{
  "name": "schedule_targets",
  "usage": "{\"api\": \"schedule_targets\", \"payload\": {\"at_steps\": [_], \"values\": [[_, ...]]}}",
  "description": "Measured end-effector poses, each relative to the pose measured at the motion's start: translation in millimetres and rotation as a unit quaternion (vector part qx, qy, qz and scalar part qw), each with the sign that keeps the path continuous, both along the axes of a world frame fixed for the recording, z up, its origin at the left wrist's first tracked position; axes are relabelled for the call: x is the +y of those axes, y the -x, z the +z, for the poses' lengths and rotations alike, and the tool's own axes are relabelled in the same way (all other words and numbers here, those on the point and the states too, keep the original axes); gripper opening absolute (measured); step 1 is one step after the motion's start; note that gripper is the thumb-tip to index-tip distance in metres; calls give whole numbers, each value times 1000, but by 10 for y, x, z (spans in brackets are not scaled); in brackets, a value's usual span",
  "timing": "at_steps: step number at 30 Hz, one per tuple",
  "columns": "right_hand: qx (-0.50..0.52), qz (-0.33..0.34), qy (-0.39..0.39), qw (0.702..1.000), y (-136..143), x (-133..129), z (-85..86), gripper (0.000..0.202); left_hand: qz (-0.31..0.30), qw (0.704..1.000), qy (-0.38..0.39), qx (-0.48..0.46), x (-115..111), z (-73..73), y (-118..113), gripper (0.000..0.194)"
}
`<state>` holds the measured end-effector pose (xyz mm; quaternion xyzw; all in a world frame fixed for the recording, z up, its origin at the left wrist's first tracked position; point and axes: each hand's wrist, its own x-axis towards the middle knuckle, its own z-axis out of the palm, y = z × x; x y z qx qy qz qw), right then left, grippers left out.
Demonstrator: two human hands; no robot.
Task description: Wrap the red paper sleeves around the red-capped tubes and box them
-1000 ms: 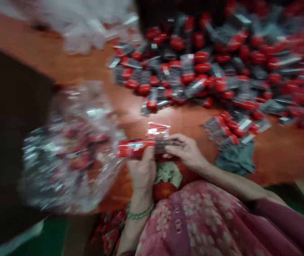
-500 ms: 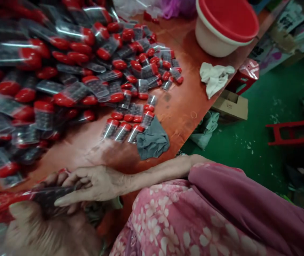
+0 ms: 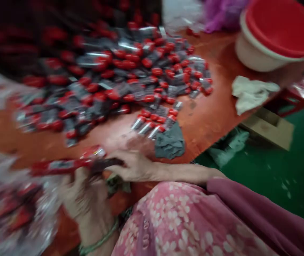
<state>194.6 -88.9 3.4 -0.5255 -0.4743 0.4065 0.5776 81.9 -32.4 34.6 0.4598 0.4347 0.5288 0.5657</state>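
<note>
My left hand [image 3: 85,201], with a green bangle at the wrist, is closed around a long red packet [image 3: 63,166] that has a pale label and a dark end. My right hand [image 3: 133,166] reaches in from the right, its thumb and fingers closed on that dark end. A red, shiny wrapper piece [image 3: 93,152] shows just beyond the packet. Motion blur hides finer detail. Farther back lies a large heap of small clear containers [image 3: 130,78] with red caps and dark contents. Several of them stand in short rows beside a grey cloth [image 3: 170,142].
A clear plastic bag [image 3: 44,220] with red packets lies at the lower left. On the orange table [image 3: 210,117] are a white cloth [image 3: 251,92] and a pale tub [image 3: 261,57] with a red lid. A cardboard box [image 3: 271,129] is on the green floor beyond the table edge.
The view has swung left, so the scene sits farther right and the plastic bag shows more. Both hands still hold the red packet, now nearer the picture's middle.
</note>
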Motion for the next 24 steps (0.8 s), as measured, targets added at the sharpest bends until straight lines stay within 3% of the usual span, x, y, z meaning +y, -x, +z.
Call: {"api": "schedule_targets", "payload": {"at_steps": [3,6,8,10,12,14,16,20,24], "values": [[101,44,25,994,-18,-3,-42,21,70,993,83,-56,-7,-9,-14,44],[207,119,80,968,26,83,-77,29,55,987,129,-71,-10,-42,66,43],[168,114,93,975,79,116,-68,26,32,984,150,-89,-16,-78,158,42],[45,60,49,996,127,126,-38,18,9,980,165,-110,-12,-116,259,42],[-71,16,-6,997,157,139,-2,13,-23,975,176,-130,7,-154,350,43],[-92,26,-4,995,170,177,24,13,-45,971,187,-143,36,-191,416,43],[-16,69,59,996,176,241,29,14,-40,970,194,-142,62,-230,455,41],[153,127,162,967,191,365,-42,27,-31,967,195,-160,90,-303,473,38],[148,126,185,963,205,391,-147,28,-3,959,194,-207,128,-342,448,40]]}}
